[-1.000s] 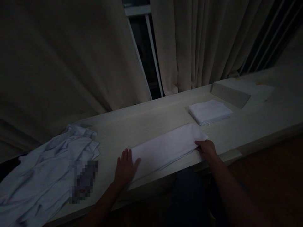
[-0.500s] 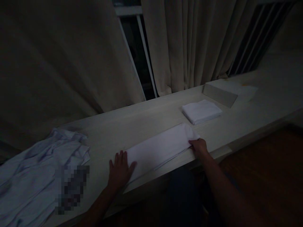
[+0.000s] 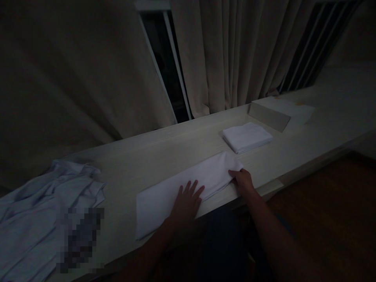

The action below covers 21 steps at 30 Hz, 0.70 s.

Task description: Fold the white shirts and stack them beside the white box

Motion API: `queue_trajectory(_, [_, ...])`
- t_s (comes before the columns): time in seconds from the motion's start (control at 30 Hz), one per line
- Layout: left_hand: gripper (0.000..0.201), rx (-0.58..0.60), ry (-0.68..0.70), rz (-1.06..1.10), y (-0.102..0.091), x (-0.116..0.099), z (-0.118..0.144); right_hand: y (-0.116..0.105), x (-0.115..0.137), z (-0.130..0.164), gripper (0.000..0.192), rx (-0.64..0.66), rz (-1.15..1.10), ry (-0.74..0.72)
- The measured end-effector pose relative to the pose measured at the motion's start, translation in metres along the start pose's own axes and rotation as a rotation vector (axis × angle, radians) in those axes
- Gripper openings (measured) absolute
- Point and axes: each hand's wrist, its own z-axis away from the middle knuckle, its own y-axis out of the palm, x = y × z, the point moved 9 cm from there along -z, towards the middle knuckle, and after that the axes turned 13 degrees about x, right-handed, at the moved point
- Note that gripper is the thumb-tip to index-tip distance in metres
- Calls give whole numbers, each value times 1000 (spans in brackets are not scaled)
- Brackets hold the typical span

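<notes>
Long folded white cloth (image 3: 188, 184): lying as a strip along the near edge of the pale wooden counter (image 3: 164, 152), running from lower left up to the right.
Left hand (image 3: 186, 199): resting flat on the strip's middle, fingers spread wide.
Right hand (image 3: 242, 181): closing on the strip's right end, fingers curled at the corner; the dim light is making the exact grip hard to read.
Small folded white cloth (image 3: 246, 137): sitting apart, behind the strip.
Box (image 3: 279, 112): standing further right.
Crumpled pale garments (image 3: 44, 211): heaping at far left.
Curtains (image 3: 229, 51): hanging behind.
</notes>
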Motion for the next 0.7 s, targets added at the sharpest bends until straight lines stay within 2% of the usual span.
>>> queue_trajectory(0.13, [53, 23, 12, 22, -2, 2, -1, 21, 3, 3, 46, 86, -68, -26])
queue_trajectory(0.23, [57, 43, -14, 96, -10, 14, -8, 24, 1, 3, 45, 42, 5, -17])
queue_trajectory(0.37, [68, -78, -143, 131, -27, 40, -22, 17, -7, -3, 42, -13, 63, -27])
queue_trajectory(0.53, [81, -61, -235, 79, -15, 45, -39, 14, -3, -4, 44, -28, 152, -77])
queue_trajectory(0.7, [87, -62, -231, 71, -6, 41, -43, 25, 29, 13, 39, -36, 288, -246])
